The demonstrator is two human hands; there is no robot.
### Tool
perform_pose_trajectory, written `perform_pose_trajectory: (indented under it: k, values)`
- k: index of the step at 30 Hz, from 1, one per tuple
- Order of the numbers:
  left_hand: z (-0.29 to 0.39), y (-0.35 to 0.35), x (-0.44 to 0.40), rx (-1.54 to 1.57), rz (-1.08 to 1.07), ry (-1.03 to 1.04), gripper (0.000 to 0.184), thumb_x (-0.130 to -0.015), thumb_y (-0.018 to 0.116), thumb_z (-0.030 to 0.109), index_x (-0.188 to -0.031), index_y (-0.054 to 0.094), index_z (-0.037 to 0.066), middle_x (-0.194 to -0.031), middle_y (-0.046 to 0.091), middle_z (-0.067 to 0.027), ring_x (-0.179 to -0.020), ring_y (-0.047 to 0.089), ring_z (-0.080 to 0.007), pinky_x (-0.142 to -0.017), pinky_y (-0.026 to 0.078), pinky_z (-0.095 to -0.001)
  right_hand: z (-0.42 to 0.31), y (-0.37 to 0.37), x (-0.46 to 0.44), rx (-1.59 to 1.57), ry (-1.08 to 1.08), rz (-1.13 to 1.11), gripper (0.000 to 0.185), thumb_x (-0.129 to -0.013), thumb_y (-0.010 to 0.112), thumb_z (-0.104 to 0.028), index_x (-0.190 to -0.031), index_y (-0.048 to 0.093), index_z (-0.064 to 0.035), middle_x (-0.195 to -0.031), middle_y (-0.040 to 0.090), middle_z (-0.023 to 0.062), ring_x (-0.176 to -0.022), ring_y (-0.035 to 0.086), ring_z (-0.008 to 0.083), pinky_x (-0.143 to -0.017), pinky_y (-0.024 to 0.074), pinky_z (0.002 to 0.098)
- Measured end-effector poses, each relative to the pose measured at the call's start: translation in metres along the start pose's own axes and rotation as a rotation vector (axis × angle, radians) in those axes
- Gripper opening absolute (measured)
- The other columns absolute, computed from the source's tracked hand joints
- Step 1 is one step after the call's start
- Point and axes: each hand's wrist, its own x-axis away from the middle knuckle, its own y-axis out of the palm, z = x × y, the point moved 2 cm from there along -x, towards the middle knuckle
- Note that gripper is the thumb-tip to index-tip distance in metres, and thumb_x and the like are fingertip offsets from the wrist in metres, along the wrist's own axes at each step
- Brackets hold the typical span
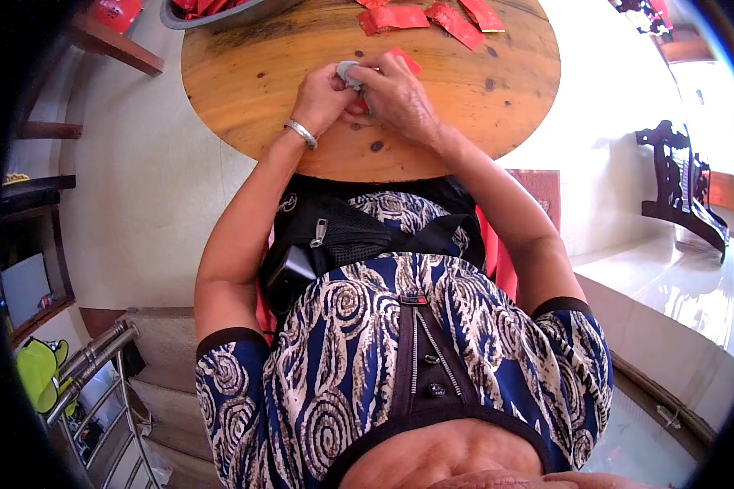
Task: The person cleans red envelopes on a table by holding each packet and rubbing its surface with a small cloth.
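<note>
Over the near part of the round wooden table [245, 106], my two hands meet with bent fingers. My left hand [322, 99], with a silver bangle [302, 132] at the wrist, is closed around a small, crumpled, pale grey piece [349, 74]. The thumb and fingers of my right hand [398, 94] pinch the same piece from the other side. What it is made of, I cannot make out. A bit of red packet [363, 105] shows below, between the hands; whether it is held is hidden. Just behind my right hand lies another red packet [405, 60].
Several shiny red packets [455, 26] lie on the table's far side. A grey basin [232, 18] of red packets stands at the far left. A wooden stool [118, 47] is left of the table, a metal railing [98, 371] lower left, a dark carved chair [681, 191] at right.
</note>
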Motion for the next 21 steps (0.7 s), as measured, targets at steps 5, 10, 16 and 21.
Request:
perform_pose_trajectory:
  k: [5, 10, 16, 21]
  values:
    - [0.002, 0.001, 0.003, -0.020, 0.031, -0.003, 0.027, -0.085, 0.063, 0.001, -0.110, 0.051, -0.002, -0.087, 0.067, -0.0082, -0.066, 0.068, -0.0146, -0.051, 0.057, -0.0252, 0.008, 0.007, 0.001, 0.131, -0.010, -0.055, 0.031, -0.080, 0.061, -0.013, -0.110, 0.064, -0.0192, -0.097, 0.059, 0.0099, -0.091, 0.055, 0.0329, -0.078, 0.0488, 0.0427]
    - [0.002, 0.002, 0.003, -0.059, 0.044, -0.013, 0.027, -0.085, 0.065, 0.003, -0.107, 0.050, -0.002, -0.085, 0.067, -0.0087, -0.063, 0.067, -0.0134, -0.048, 0.055, -0.0237, 0.027, 0.008, 0.000, 0.189, 0.068, -0.029, 0.029, -0.079, 0.060, -0.013, -0.108, 0.066, -0.0190, -0.096, 0.059, 0.0095, -0.092, 0.056, 0.0328, -0.078, 0.0489, 0.0425]
    - [-0.002, 0.001, 0.000, -0.046, 0.036, -0.012, 0.026, -0.085, 0.066, 0.004, -0.106, 0.051, -0.002, -0.082, 0.066, -0.0084, -0.061, 0.066, -0.0123, -0.045, 0.052, -0.0226, 0.042, 0.003, 0.001, 0.300, 0.153, 0.001, 0.028, -0.079, 0.060, -0.013, -0.105, 0.067, -0.0197, -0.098, 0.060, 0.0075, -0.094, 0.056, 0.0310, -0.079, 0.0487, 0.0417]
    - [-0.002, 0.000, 0.000, -0.050, 0.040, -0.016, 0.024, -0.088, 0.064, 0.007, -0.107, 0.051, 0.001, -0.079, 0.064, -0.0034, -0.061, 0.062, -0.0094, -0.048, 0.052, -0.0215, 0.056, -0.008, 0.003, 0.365, 0.184, -0.001, 0.027, -0.079, 0.060, -0.012, -0.103, 0.068, -0.0219, -0.099, 0.060, 0.0065, -0.094, 0.056, 0.0299, -0.080, 0.0481, 0.0410]
